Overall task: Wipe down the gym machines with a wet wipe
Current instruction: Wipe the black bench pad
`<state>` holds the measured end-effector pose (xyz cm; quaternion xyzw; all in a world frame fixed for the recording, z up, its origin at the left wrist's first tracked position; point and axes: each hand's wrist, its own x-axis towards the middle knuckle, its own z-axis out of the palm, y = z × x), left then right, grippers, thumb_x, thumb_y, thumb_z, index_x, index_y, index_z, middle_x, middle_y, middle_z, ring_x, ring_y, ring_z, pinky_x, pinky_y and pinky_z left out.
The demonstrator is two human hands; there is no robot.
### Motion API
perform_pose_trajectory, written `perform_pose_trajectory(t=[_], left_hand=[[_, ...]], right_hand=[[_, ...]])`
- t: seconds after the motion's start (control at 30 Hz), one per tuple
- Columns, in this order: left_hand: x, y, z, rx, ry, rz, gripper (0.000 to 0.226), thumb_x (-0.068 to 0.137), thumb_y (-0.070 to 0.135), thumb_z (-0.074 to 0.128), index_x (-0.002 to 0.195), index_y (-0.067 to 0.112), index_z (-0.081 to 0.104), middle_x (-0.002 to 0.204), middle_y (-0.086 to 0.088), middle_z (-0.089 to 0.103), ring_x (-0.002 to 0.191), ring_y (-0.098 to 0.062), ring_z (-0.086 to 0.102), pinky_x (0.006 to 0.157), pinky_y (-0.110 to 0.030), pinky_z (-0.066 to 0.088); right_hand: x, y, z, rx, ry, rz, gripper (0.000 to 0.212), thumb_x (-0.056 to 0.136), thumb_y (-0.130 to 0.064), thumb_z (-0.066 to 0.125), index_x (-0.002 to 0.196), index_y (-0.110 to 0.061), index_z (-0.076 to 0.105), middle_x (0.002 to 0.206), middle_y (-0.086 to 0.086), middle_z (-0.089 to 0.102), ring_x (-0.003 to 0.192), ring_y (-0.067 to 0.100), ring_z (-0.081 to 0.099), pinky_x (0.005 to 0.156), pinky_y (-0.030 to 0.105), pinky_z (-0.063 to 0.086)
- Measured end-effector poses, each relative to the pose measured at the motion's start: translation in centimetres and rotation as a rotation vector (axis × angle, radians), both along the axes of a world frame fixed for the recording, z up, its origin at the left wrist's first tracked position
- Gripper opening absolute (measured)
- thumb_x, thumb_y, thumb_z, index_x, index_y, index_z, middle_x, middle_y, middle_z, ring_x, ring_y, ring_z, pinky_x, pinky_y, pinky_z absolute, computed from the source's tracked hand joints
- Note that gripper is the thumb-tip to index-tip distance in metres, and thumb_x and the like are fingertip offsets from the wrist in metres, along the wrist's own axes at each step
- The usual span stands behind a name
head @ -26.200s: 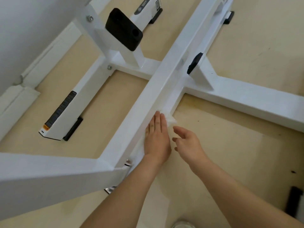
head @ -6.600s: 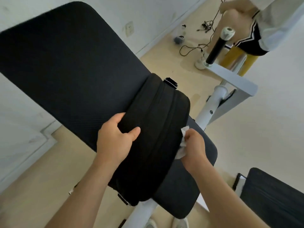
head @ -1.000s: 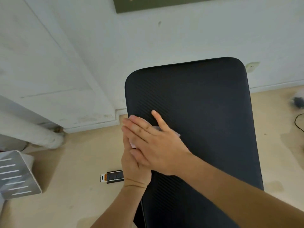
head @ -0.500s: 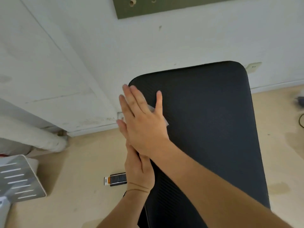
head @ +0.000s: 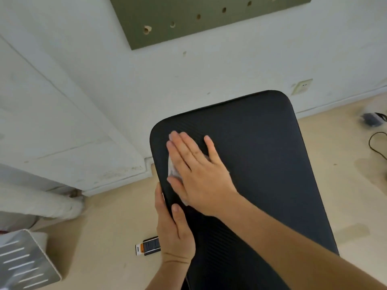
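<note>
Right hand (head: 199, 172) is laid flat on the black bench pad (head: 261, 164), fingers straight and a bit fanned, thumb out to the side. It's pressing the wet wipe (head: 172, 170) down near the pad's far left corner. You barely see the wipe. There's a crumpled white sliver under the fingers on the left side and another bit by the heel of the palm, and the rest is hidden under the hand.

Left hand (head: 173, 233) grips the pad's left edge just below, with the thumb lying on top. Its fingers go round the edge and under, out of sight.

Only thing with writing on it is a small black and orange label (head: 149, 246) down on the floor (head: 109, 227), partly hidden behind the left wrist. The print is way too small to read.

Other stuff:
- A green board (head: 199, 17) with holes on the white wall (head: 209, 70), cut off at the top.
- A socket (head: 302, 86) low on the wall.
- A blurry dark object (head: 371, 119) and a black cable (head: 370, 144) at the right edge. Can't tell what the object is.
- A grey metal piece (head: 23, 262) with pale slots bottom left, chopped by the frame. Could be a box or just a plate, can't tell.

The pad's near end runs out of the bottom of the shot, under the right forearm.
</note>
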<state>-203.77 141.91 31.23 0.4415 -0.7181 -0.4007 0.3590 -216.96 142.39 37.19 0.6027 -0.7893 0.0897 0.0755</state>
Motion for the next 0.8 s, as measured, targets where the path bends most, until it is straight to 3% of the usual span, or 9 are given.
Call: perform_pose_trajectory(t=[0.03,0.1,0.17,0.27,0.43,0.53,0.6,0.67,0.8], left_hand=[[-0.1,0.0,0.1,-0.004,-0.003,-0.005,0.054,0.093,0.062,0.022,0.145,0.048,0.015,0.142,0.004,0.048,0.116,-0.015,0.056,0.088,-0.017,0.046],[-0.3,-0.2,0.3,-0.019,-0.004,-0.012,0.052,0.095,0.05,0.024,0.146,0.043,0.016,0.145,0.006,0.045,0.122,-0.012,0.052,0.096,-0.028,0.045],[-0.4,-0.2,0.6,-0.034,-0.004,-0.027,0.053,0.097,0.044,0.025,0.149,0.04,0.016,0.144,0.008,0.044,0.123,-0.009,0.051,0.098,-0.026,0.043],[-0.4,-0.1,1.2,-0.026,0.006,-0.04,0.052,0.098,0.042,0.024,0.149,0.04,0.015,0.142,0.013,0.045,0.121,-0.01,0.053,0.096,-0.024,0.045],[-0.4,-0.4,0.9,-0.038,0.038,-0.059,0.052,0.099,0.033,0.025,0.15,0.024,0.019,0.141,0.034,0.034,0.123,0.005,0.046,0.095,-0.009,0.037],[-0.4,-0.4,0.4,-0.06,0.058,-0.06,0.051,0.1,0.015,0.028,0.148,0.001,0.02,0.146,0.016,0.034,0.124,0.016,0.036,0.097,-0.004,0.03],[-0.5,-0.3,0.2,-0.063,0.061,-0.06,0.052,0.099,0.01,0.029,0.147,-0.005,0.019,0.149,-0.004,0.034,0.124,0.019,0.034,0.097,-0.002,0.028],[-0.5,-0.2,0.0,-0.077,0.046,-0.076,0.051,0.099,0.007,0.029,0.146,-0.008,0.018,0.147,-0.008,0.031,0.122,0.023,0.032,0.096,0.0,0.027],[-0.7,0.1,0.1,-0.095,0.033,-0.073,0.051,0.099,0.009,0.028,0.146,-0.008,0.018,0.146,-0.005,0.03,0.123,0.024,0.03,0.098,-0.001,0.025]], right_hand=[[-2.9,0.9,0.1,-0.022,0.014,-0.047,0.067,0.101,-0.05,0.022,0.155,-0.013,0.009,0.163,0.004,0.002,0.15,0.017,0.0,0.117,0.056,0.009],[-8.9,2.4,0.7,-0.101,-0.074,-0.374,0.068,0.1,-0.052,0.019,0.155,-0.014,0.007,0.163,0.004,0.003,0.15,0.016,0.001,0.118,0.057,0.006],[-12.4,4.9,0.2,-0.187,-0.265,-0.733,0.07,0.099,-0.052,0.017,0.154,-0.011,0.005,0.163,0.007,0.003,0.15,0.019,0.001,0.119,0.055,0.005],[-7.5,11.2,-3.3,-0.222,-0.454,-0.961,0.073,0.098,-0.052,0.013,0.154,-0.008,0.001,0.162,0.011,-0.001,0.15,0.021,-0.001,0.119,0.053,0.009],[0.6,15.8,-6.5,-0.137,-0.533,-1.085,0.072,0.096,-0.052,0.008,0.153,-0.012,-0.011,0.162,0.009,-0.012,0.149,0.019,-0.012,0.118,0.055,0.005],[-3.0,9.9,-3.7,-0.218,-0.466,-1.055,0.074,0.097,-0.052,0.011,0.153,-0.007,-0.006,0.162,0.013,-0.007,0.149,0.024,-0.009,0.116,0.06,0.005],[-5.0,4.6,-1.4,-0.244,-0.367,-0.896,0.074,0.099,-0.053,0.015,0.154,-0.006,0.0,0.162,0.014,-0.003,0.149,0.026,-0.005,0.116,0.061,0.004],[-5.6,1.6,0.0,-0.252,-0.302,-0.801,0.073,0.099,-0.054,0.017,0.154,-0.006,0.006,0.162,0.012,0.001,0.15,0.025,-0.002,0.115,0.062,0.003],[-3.7,9.7,-3.9,-0.189,-0.291,-0.787,0.072,0.099,-0.055,0.017,0.155,-0.012,0.001,0.163,0.005,-0.002,0.15,0.017,-0.004,0.12,0.052,0.005]])
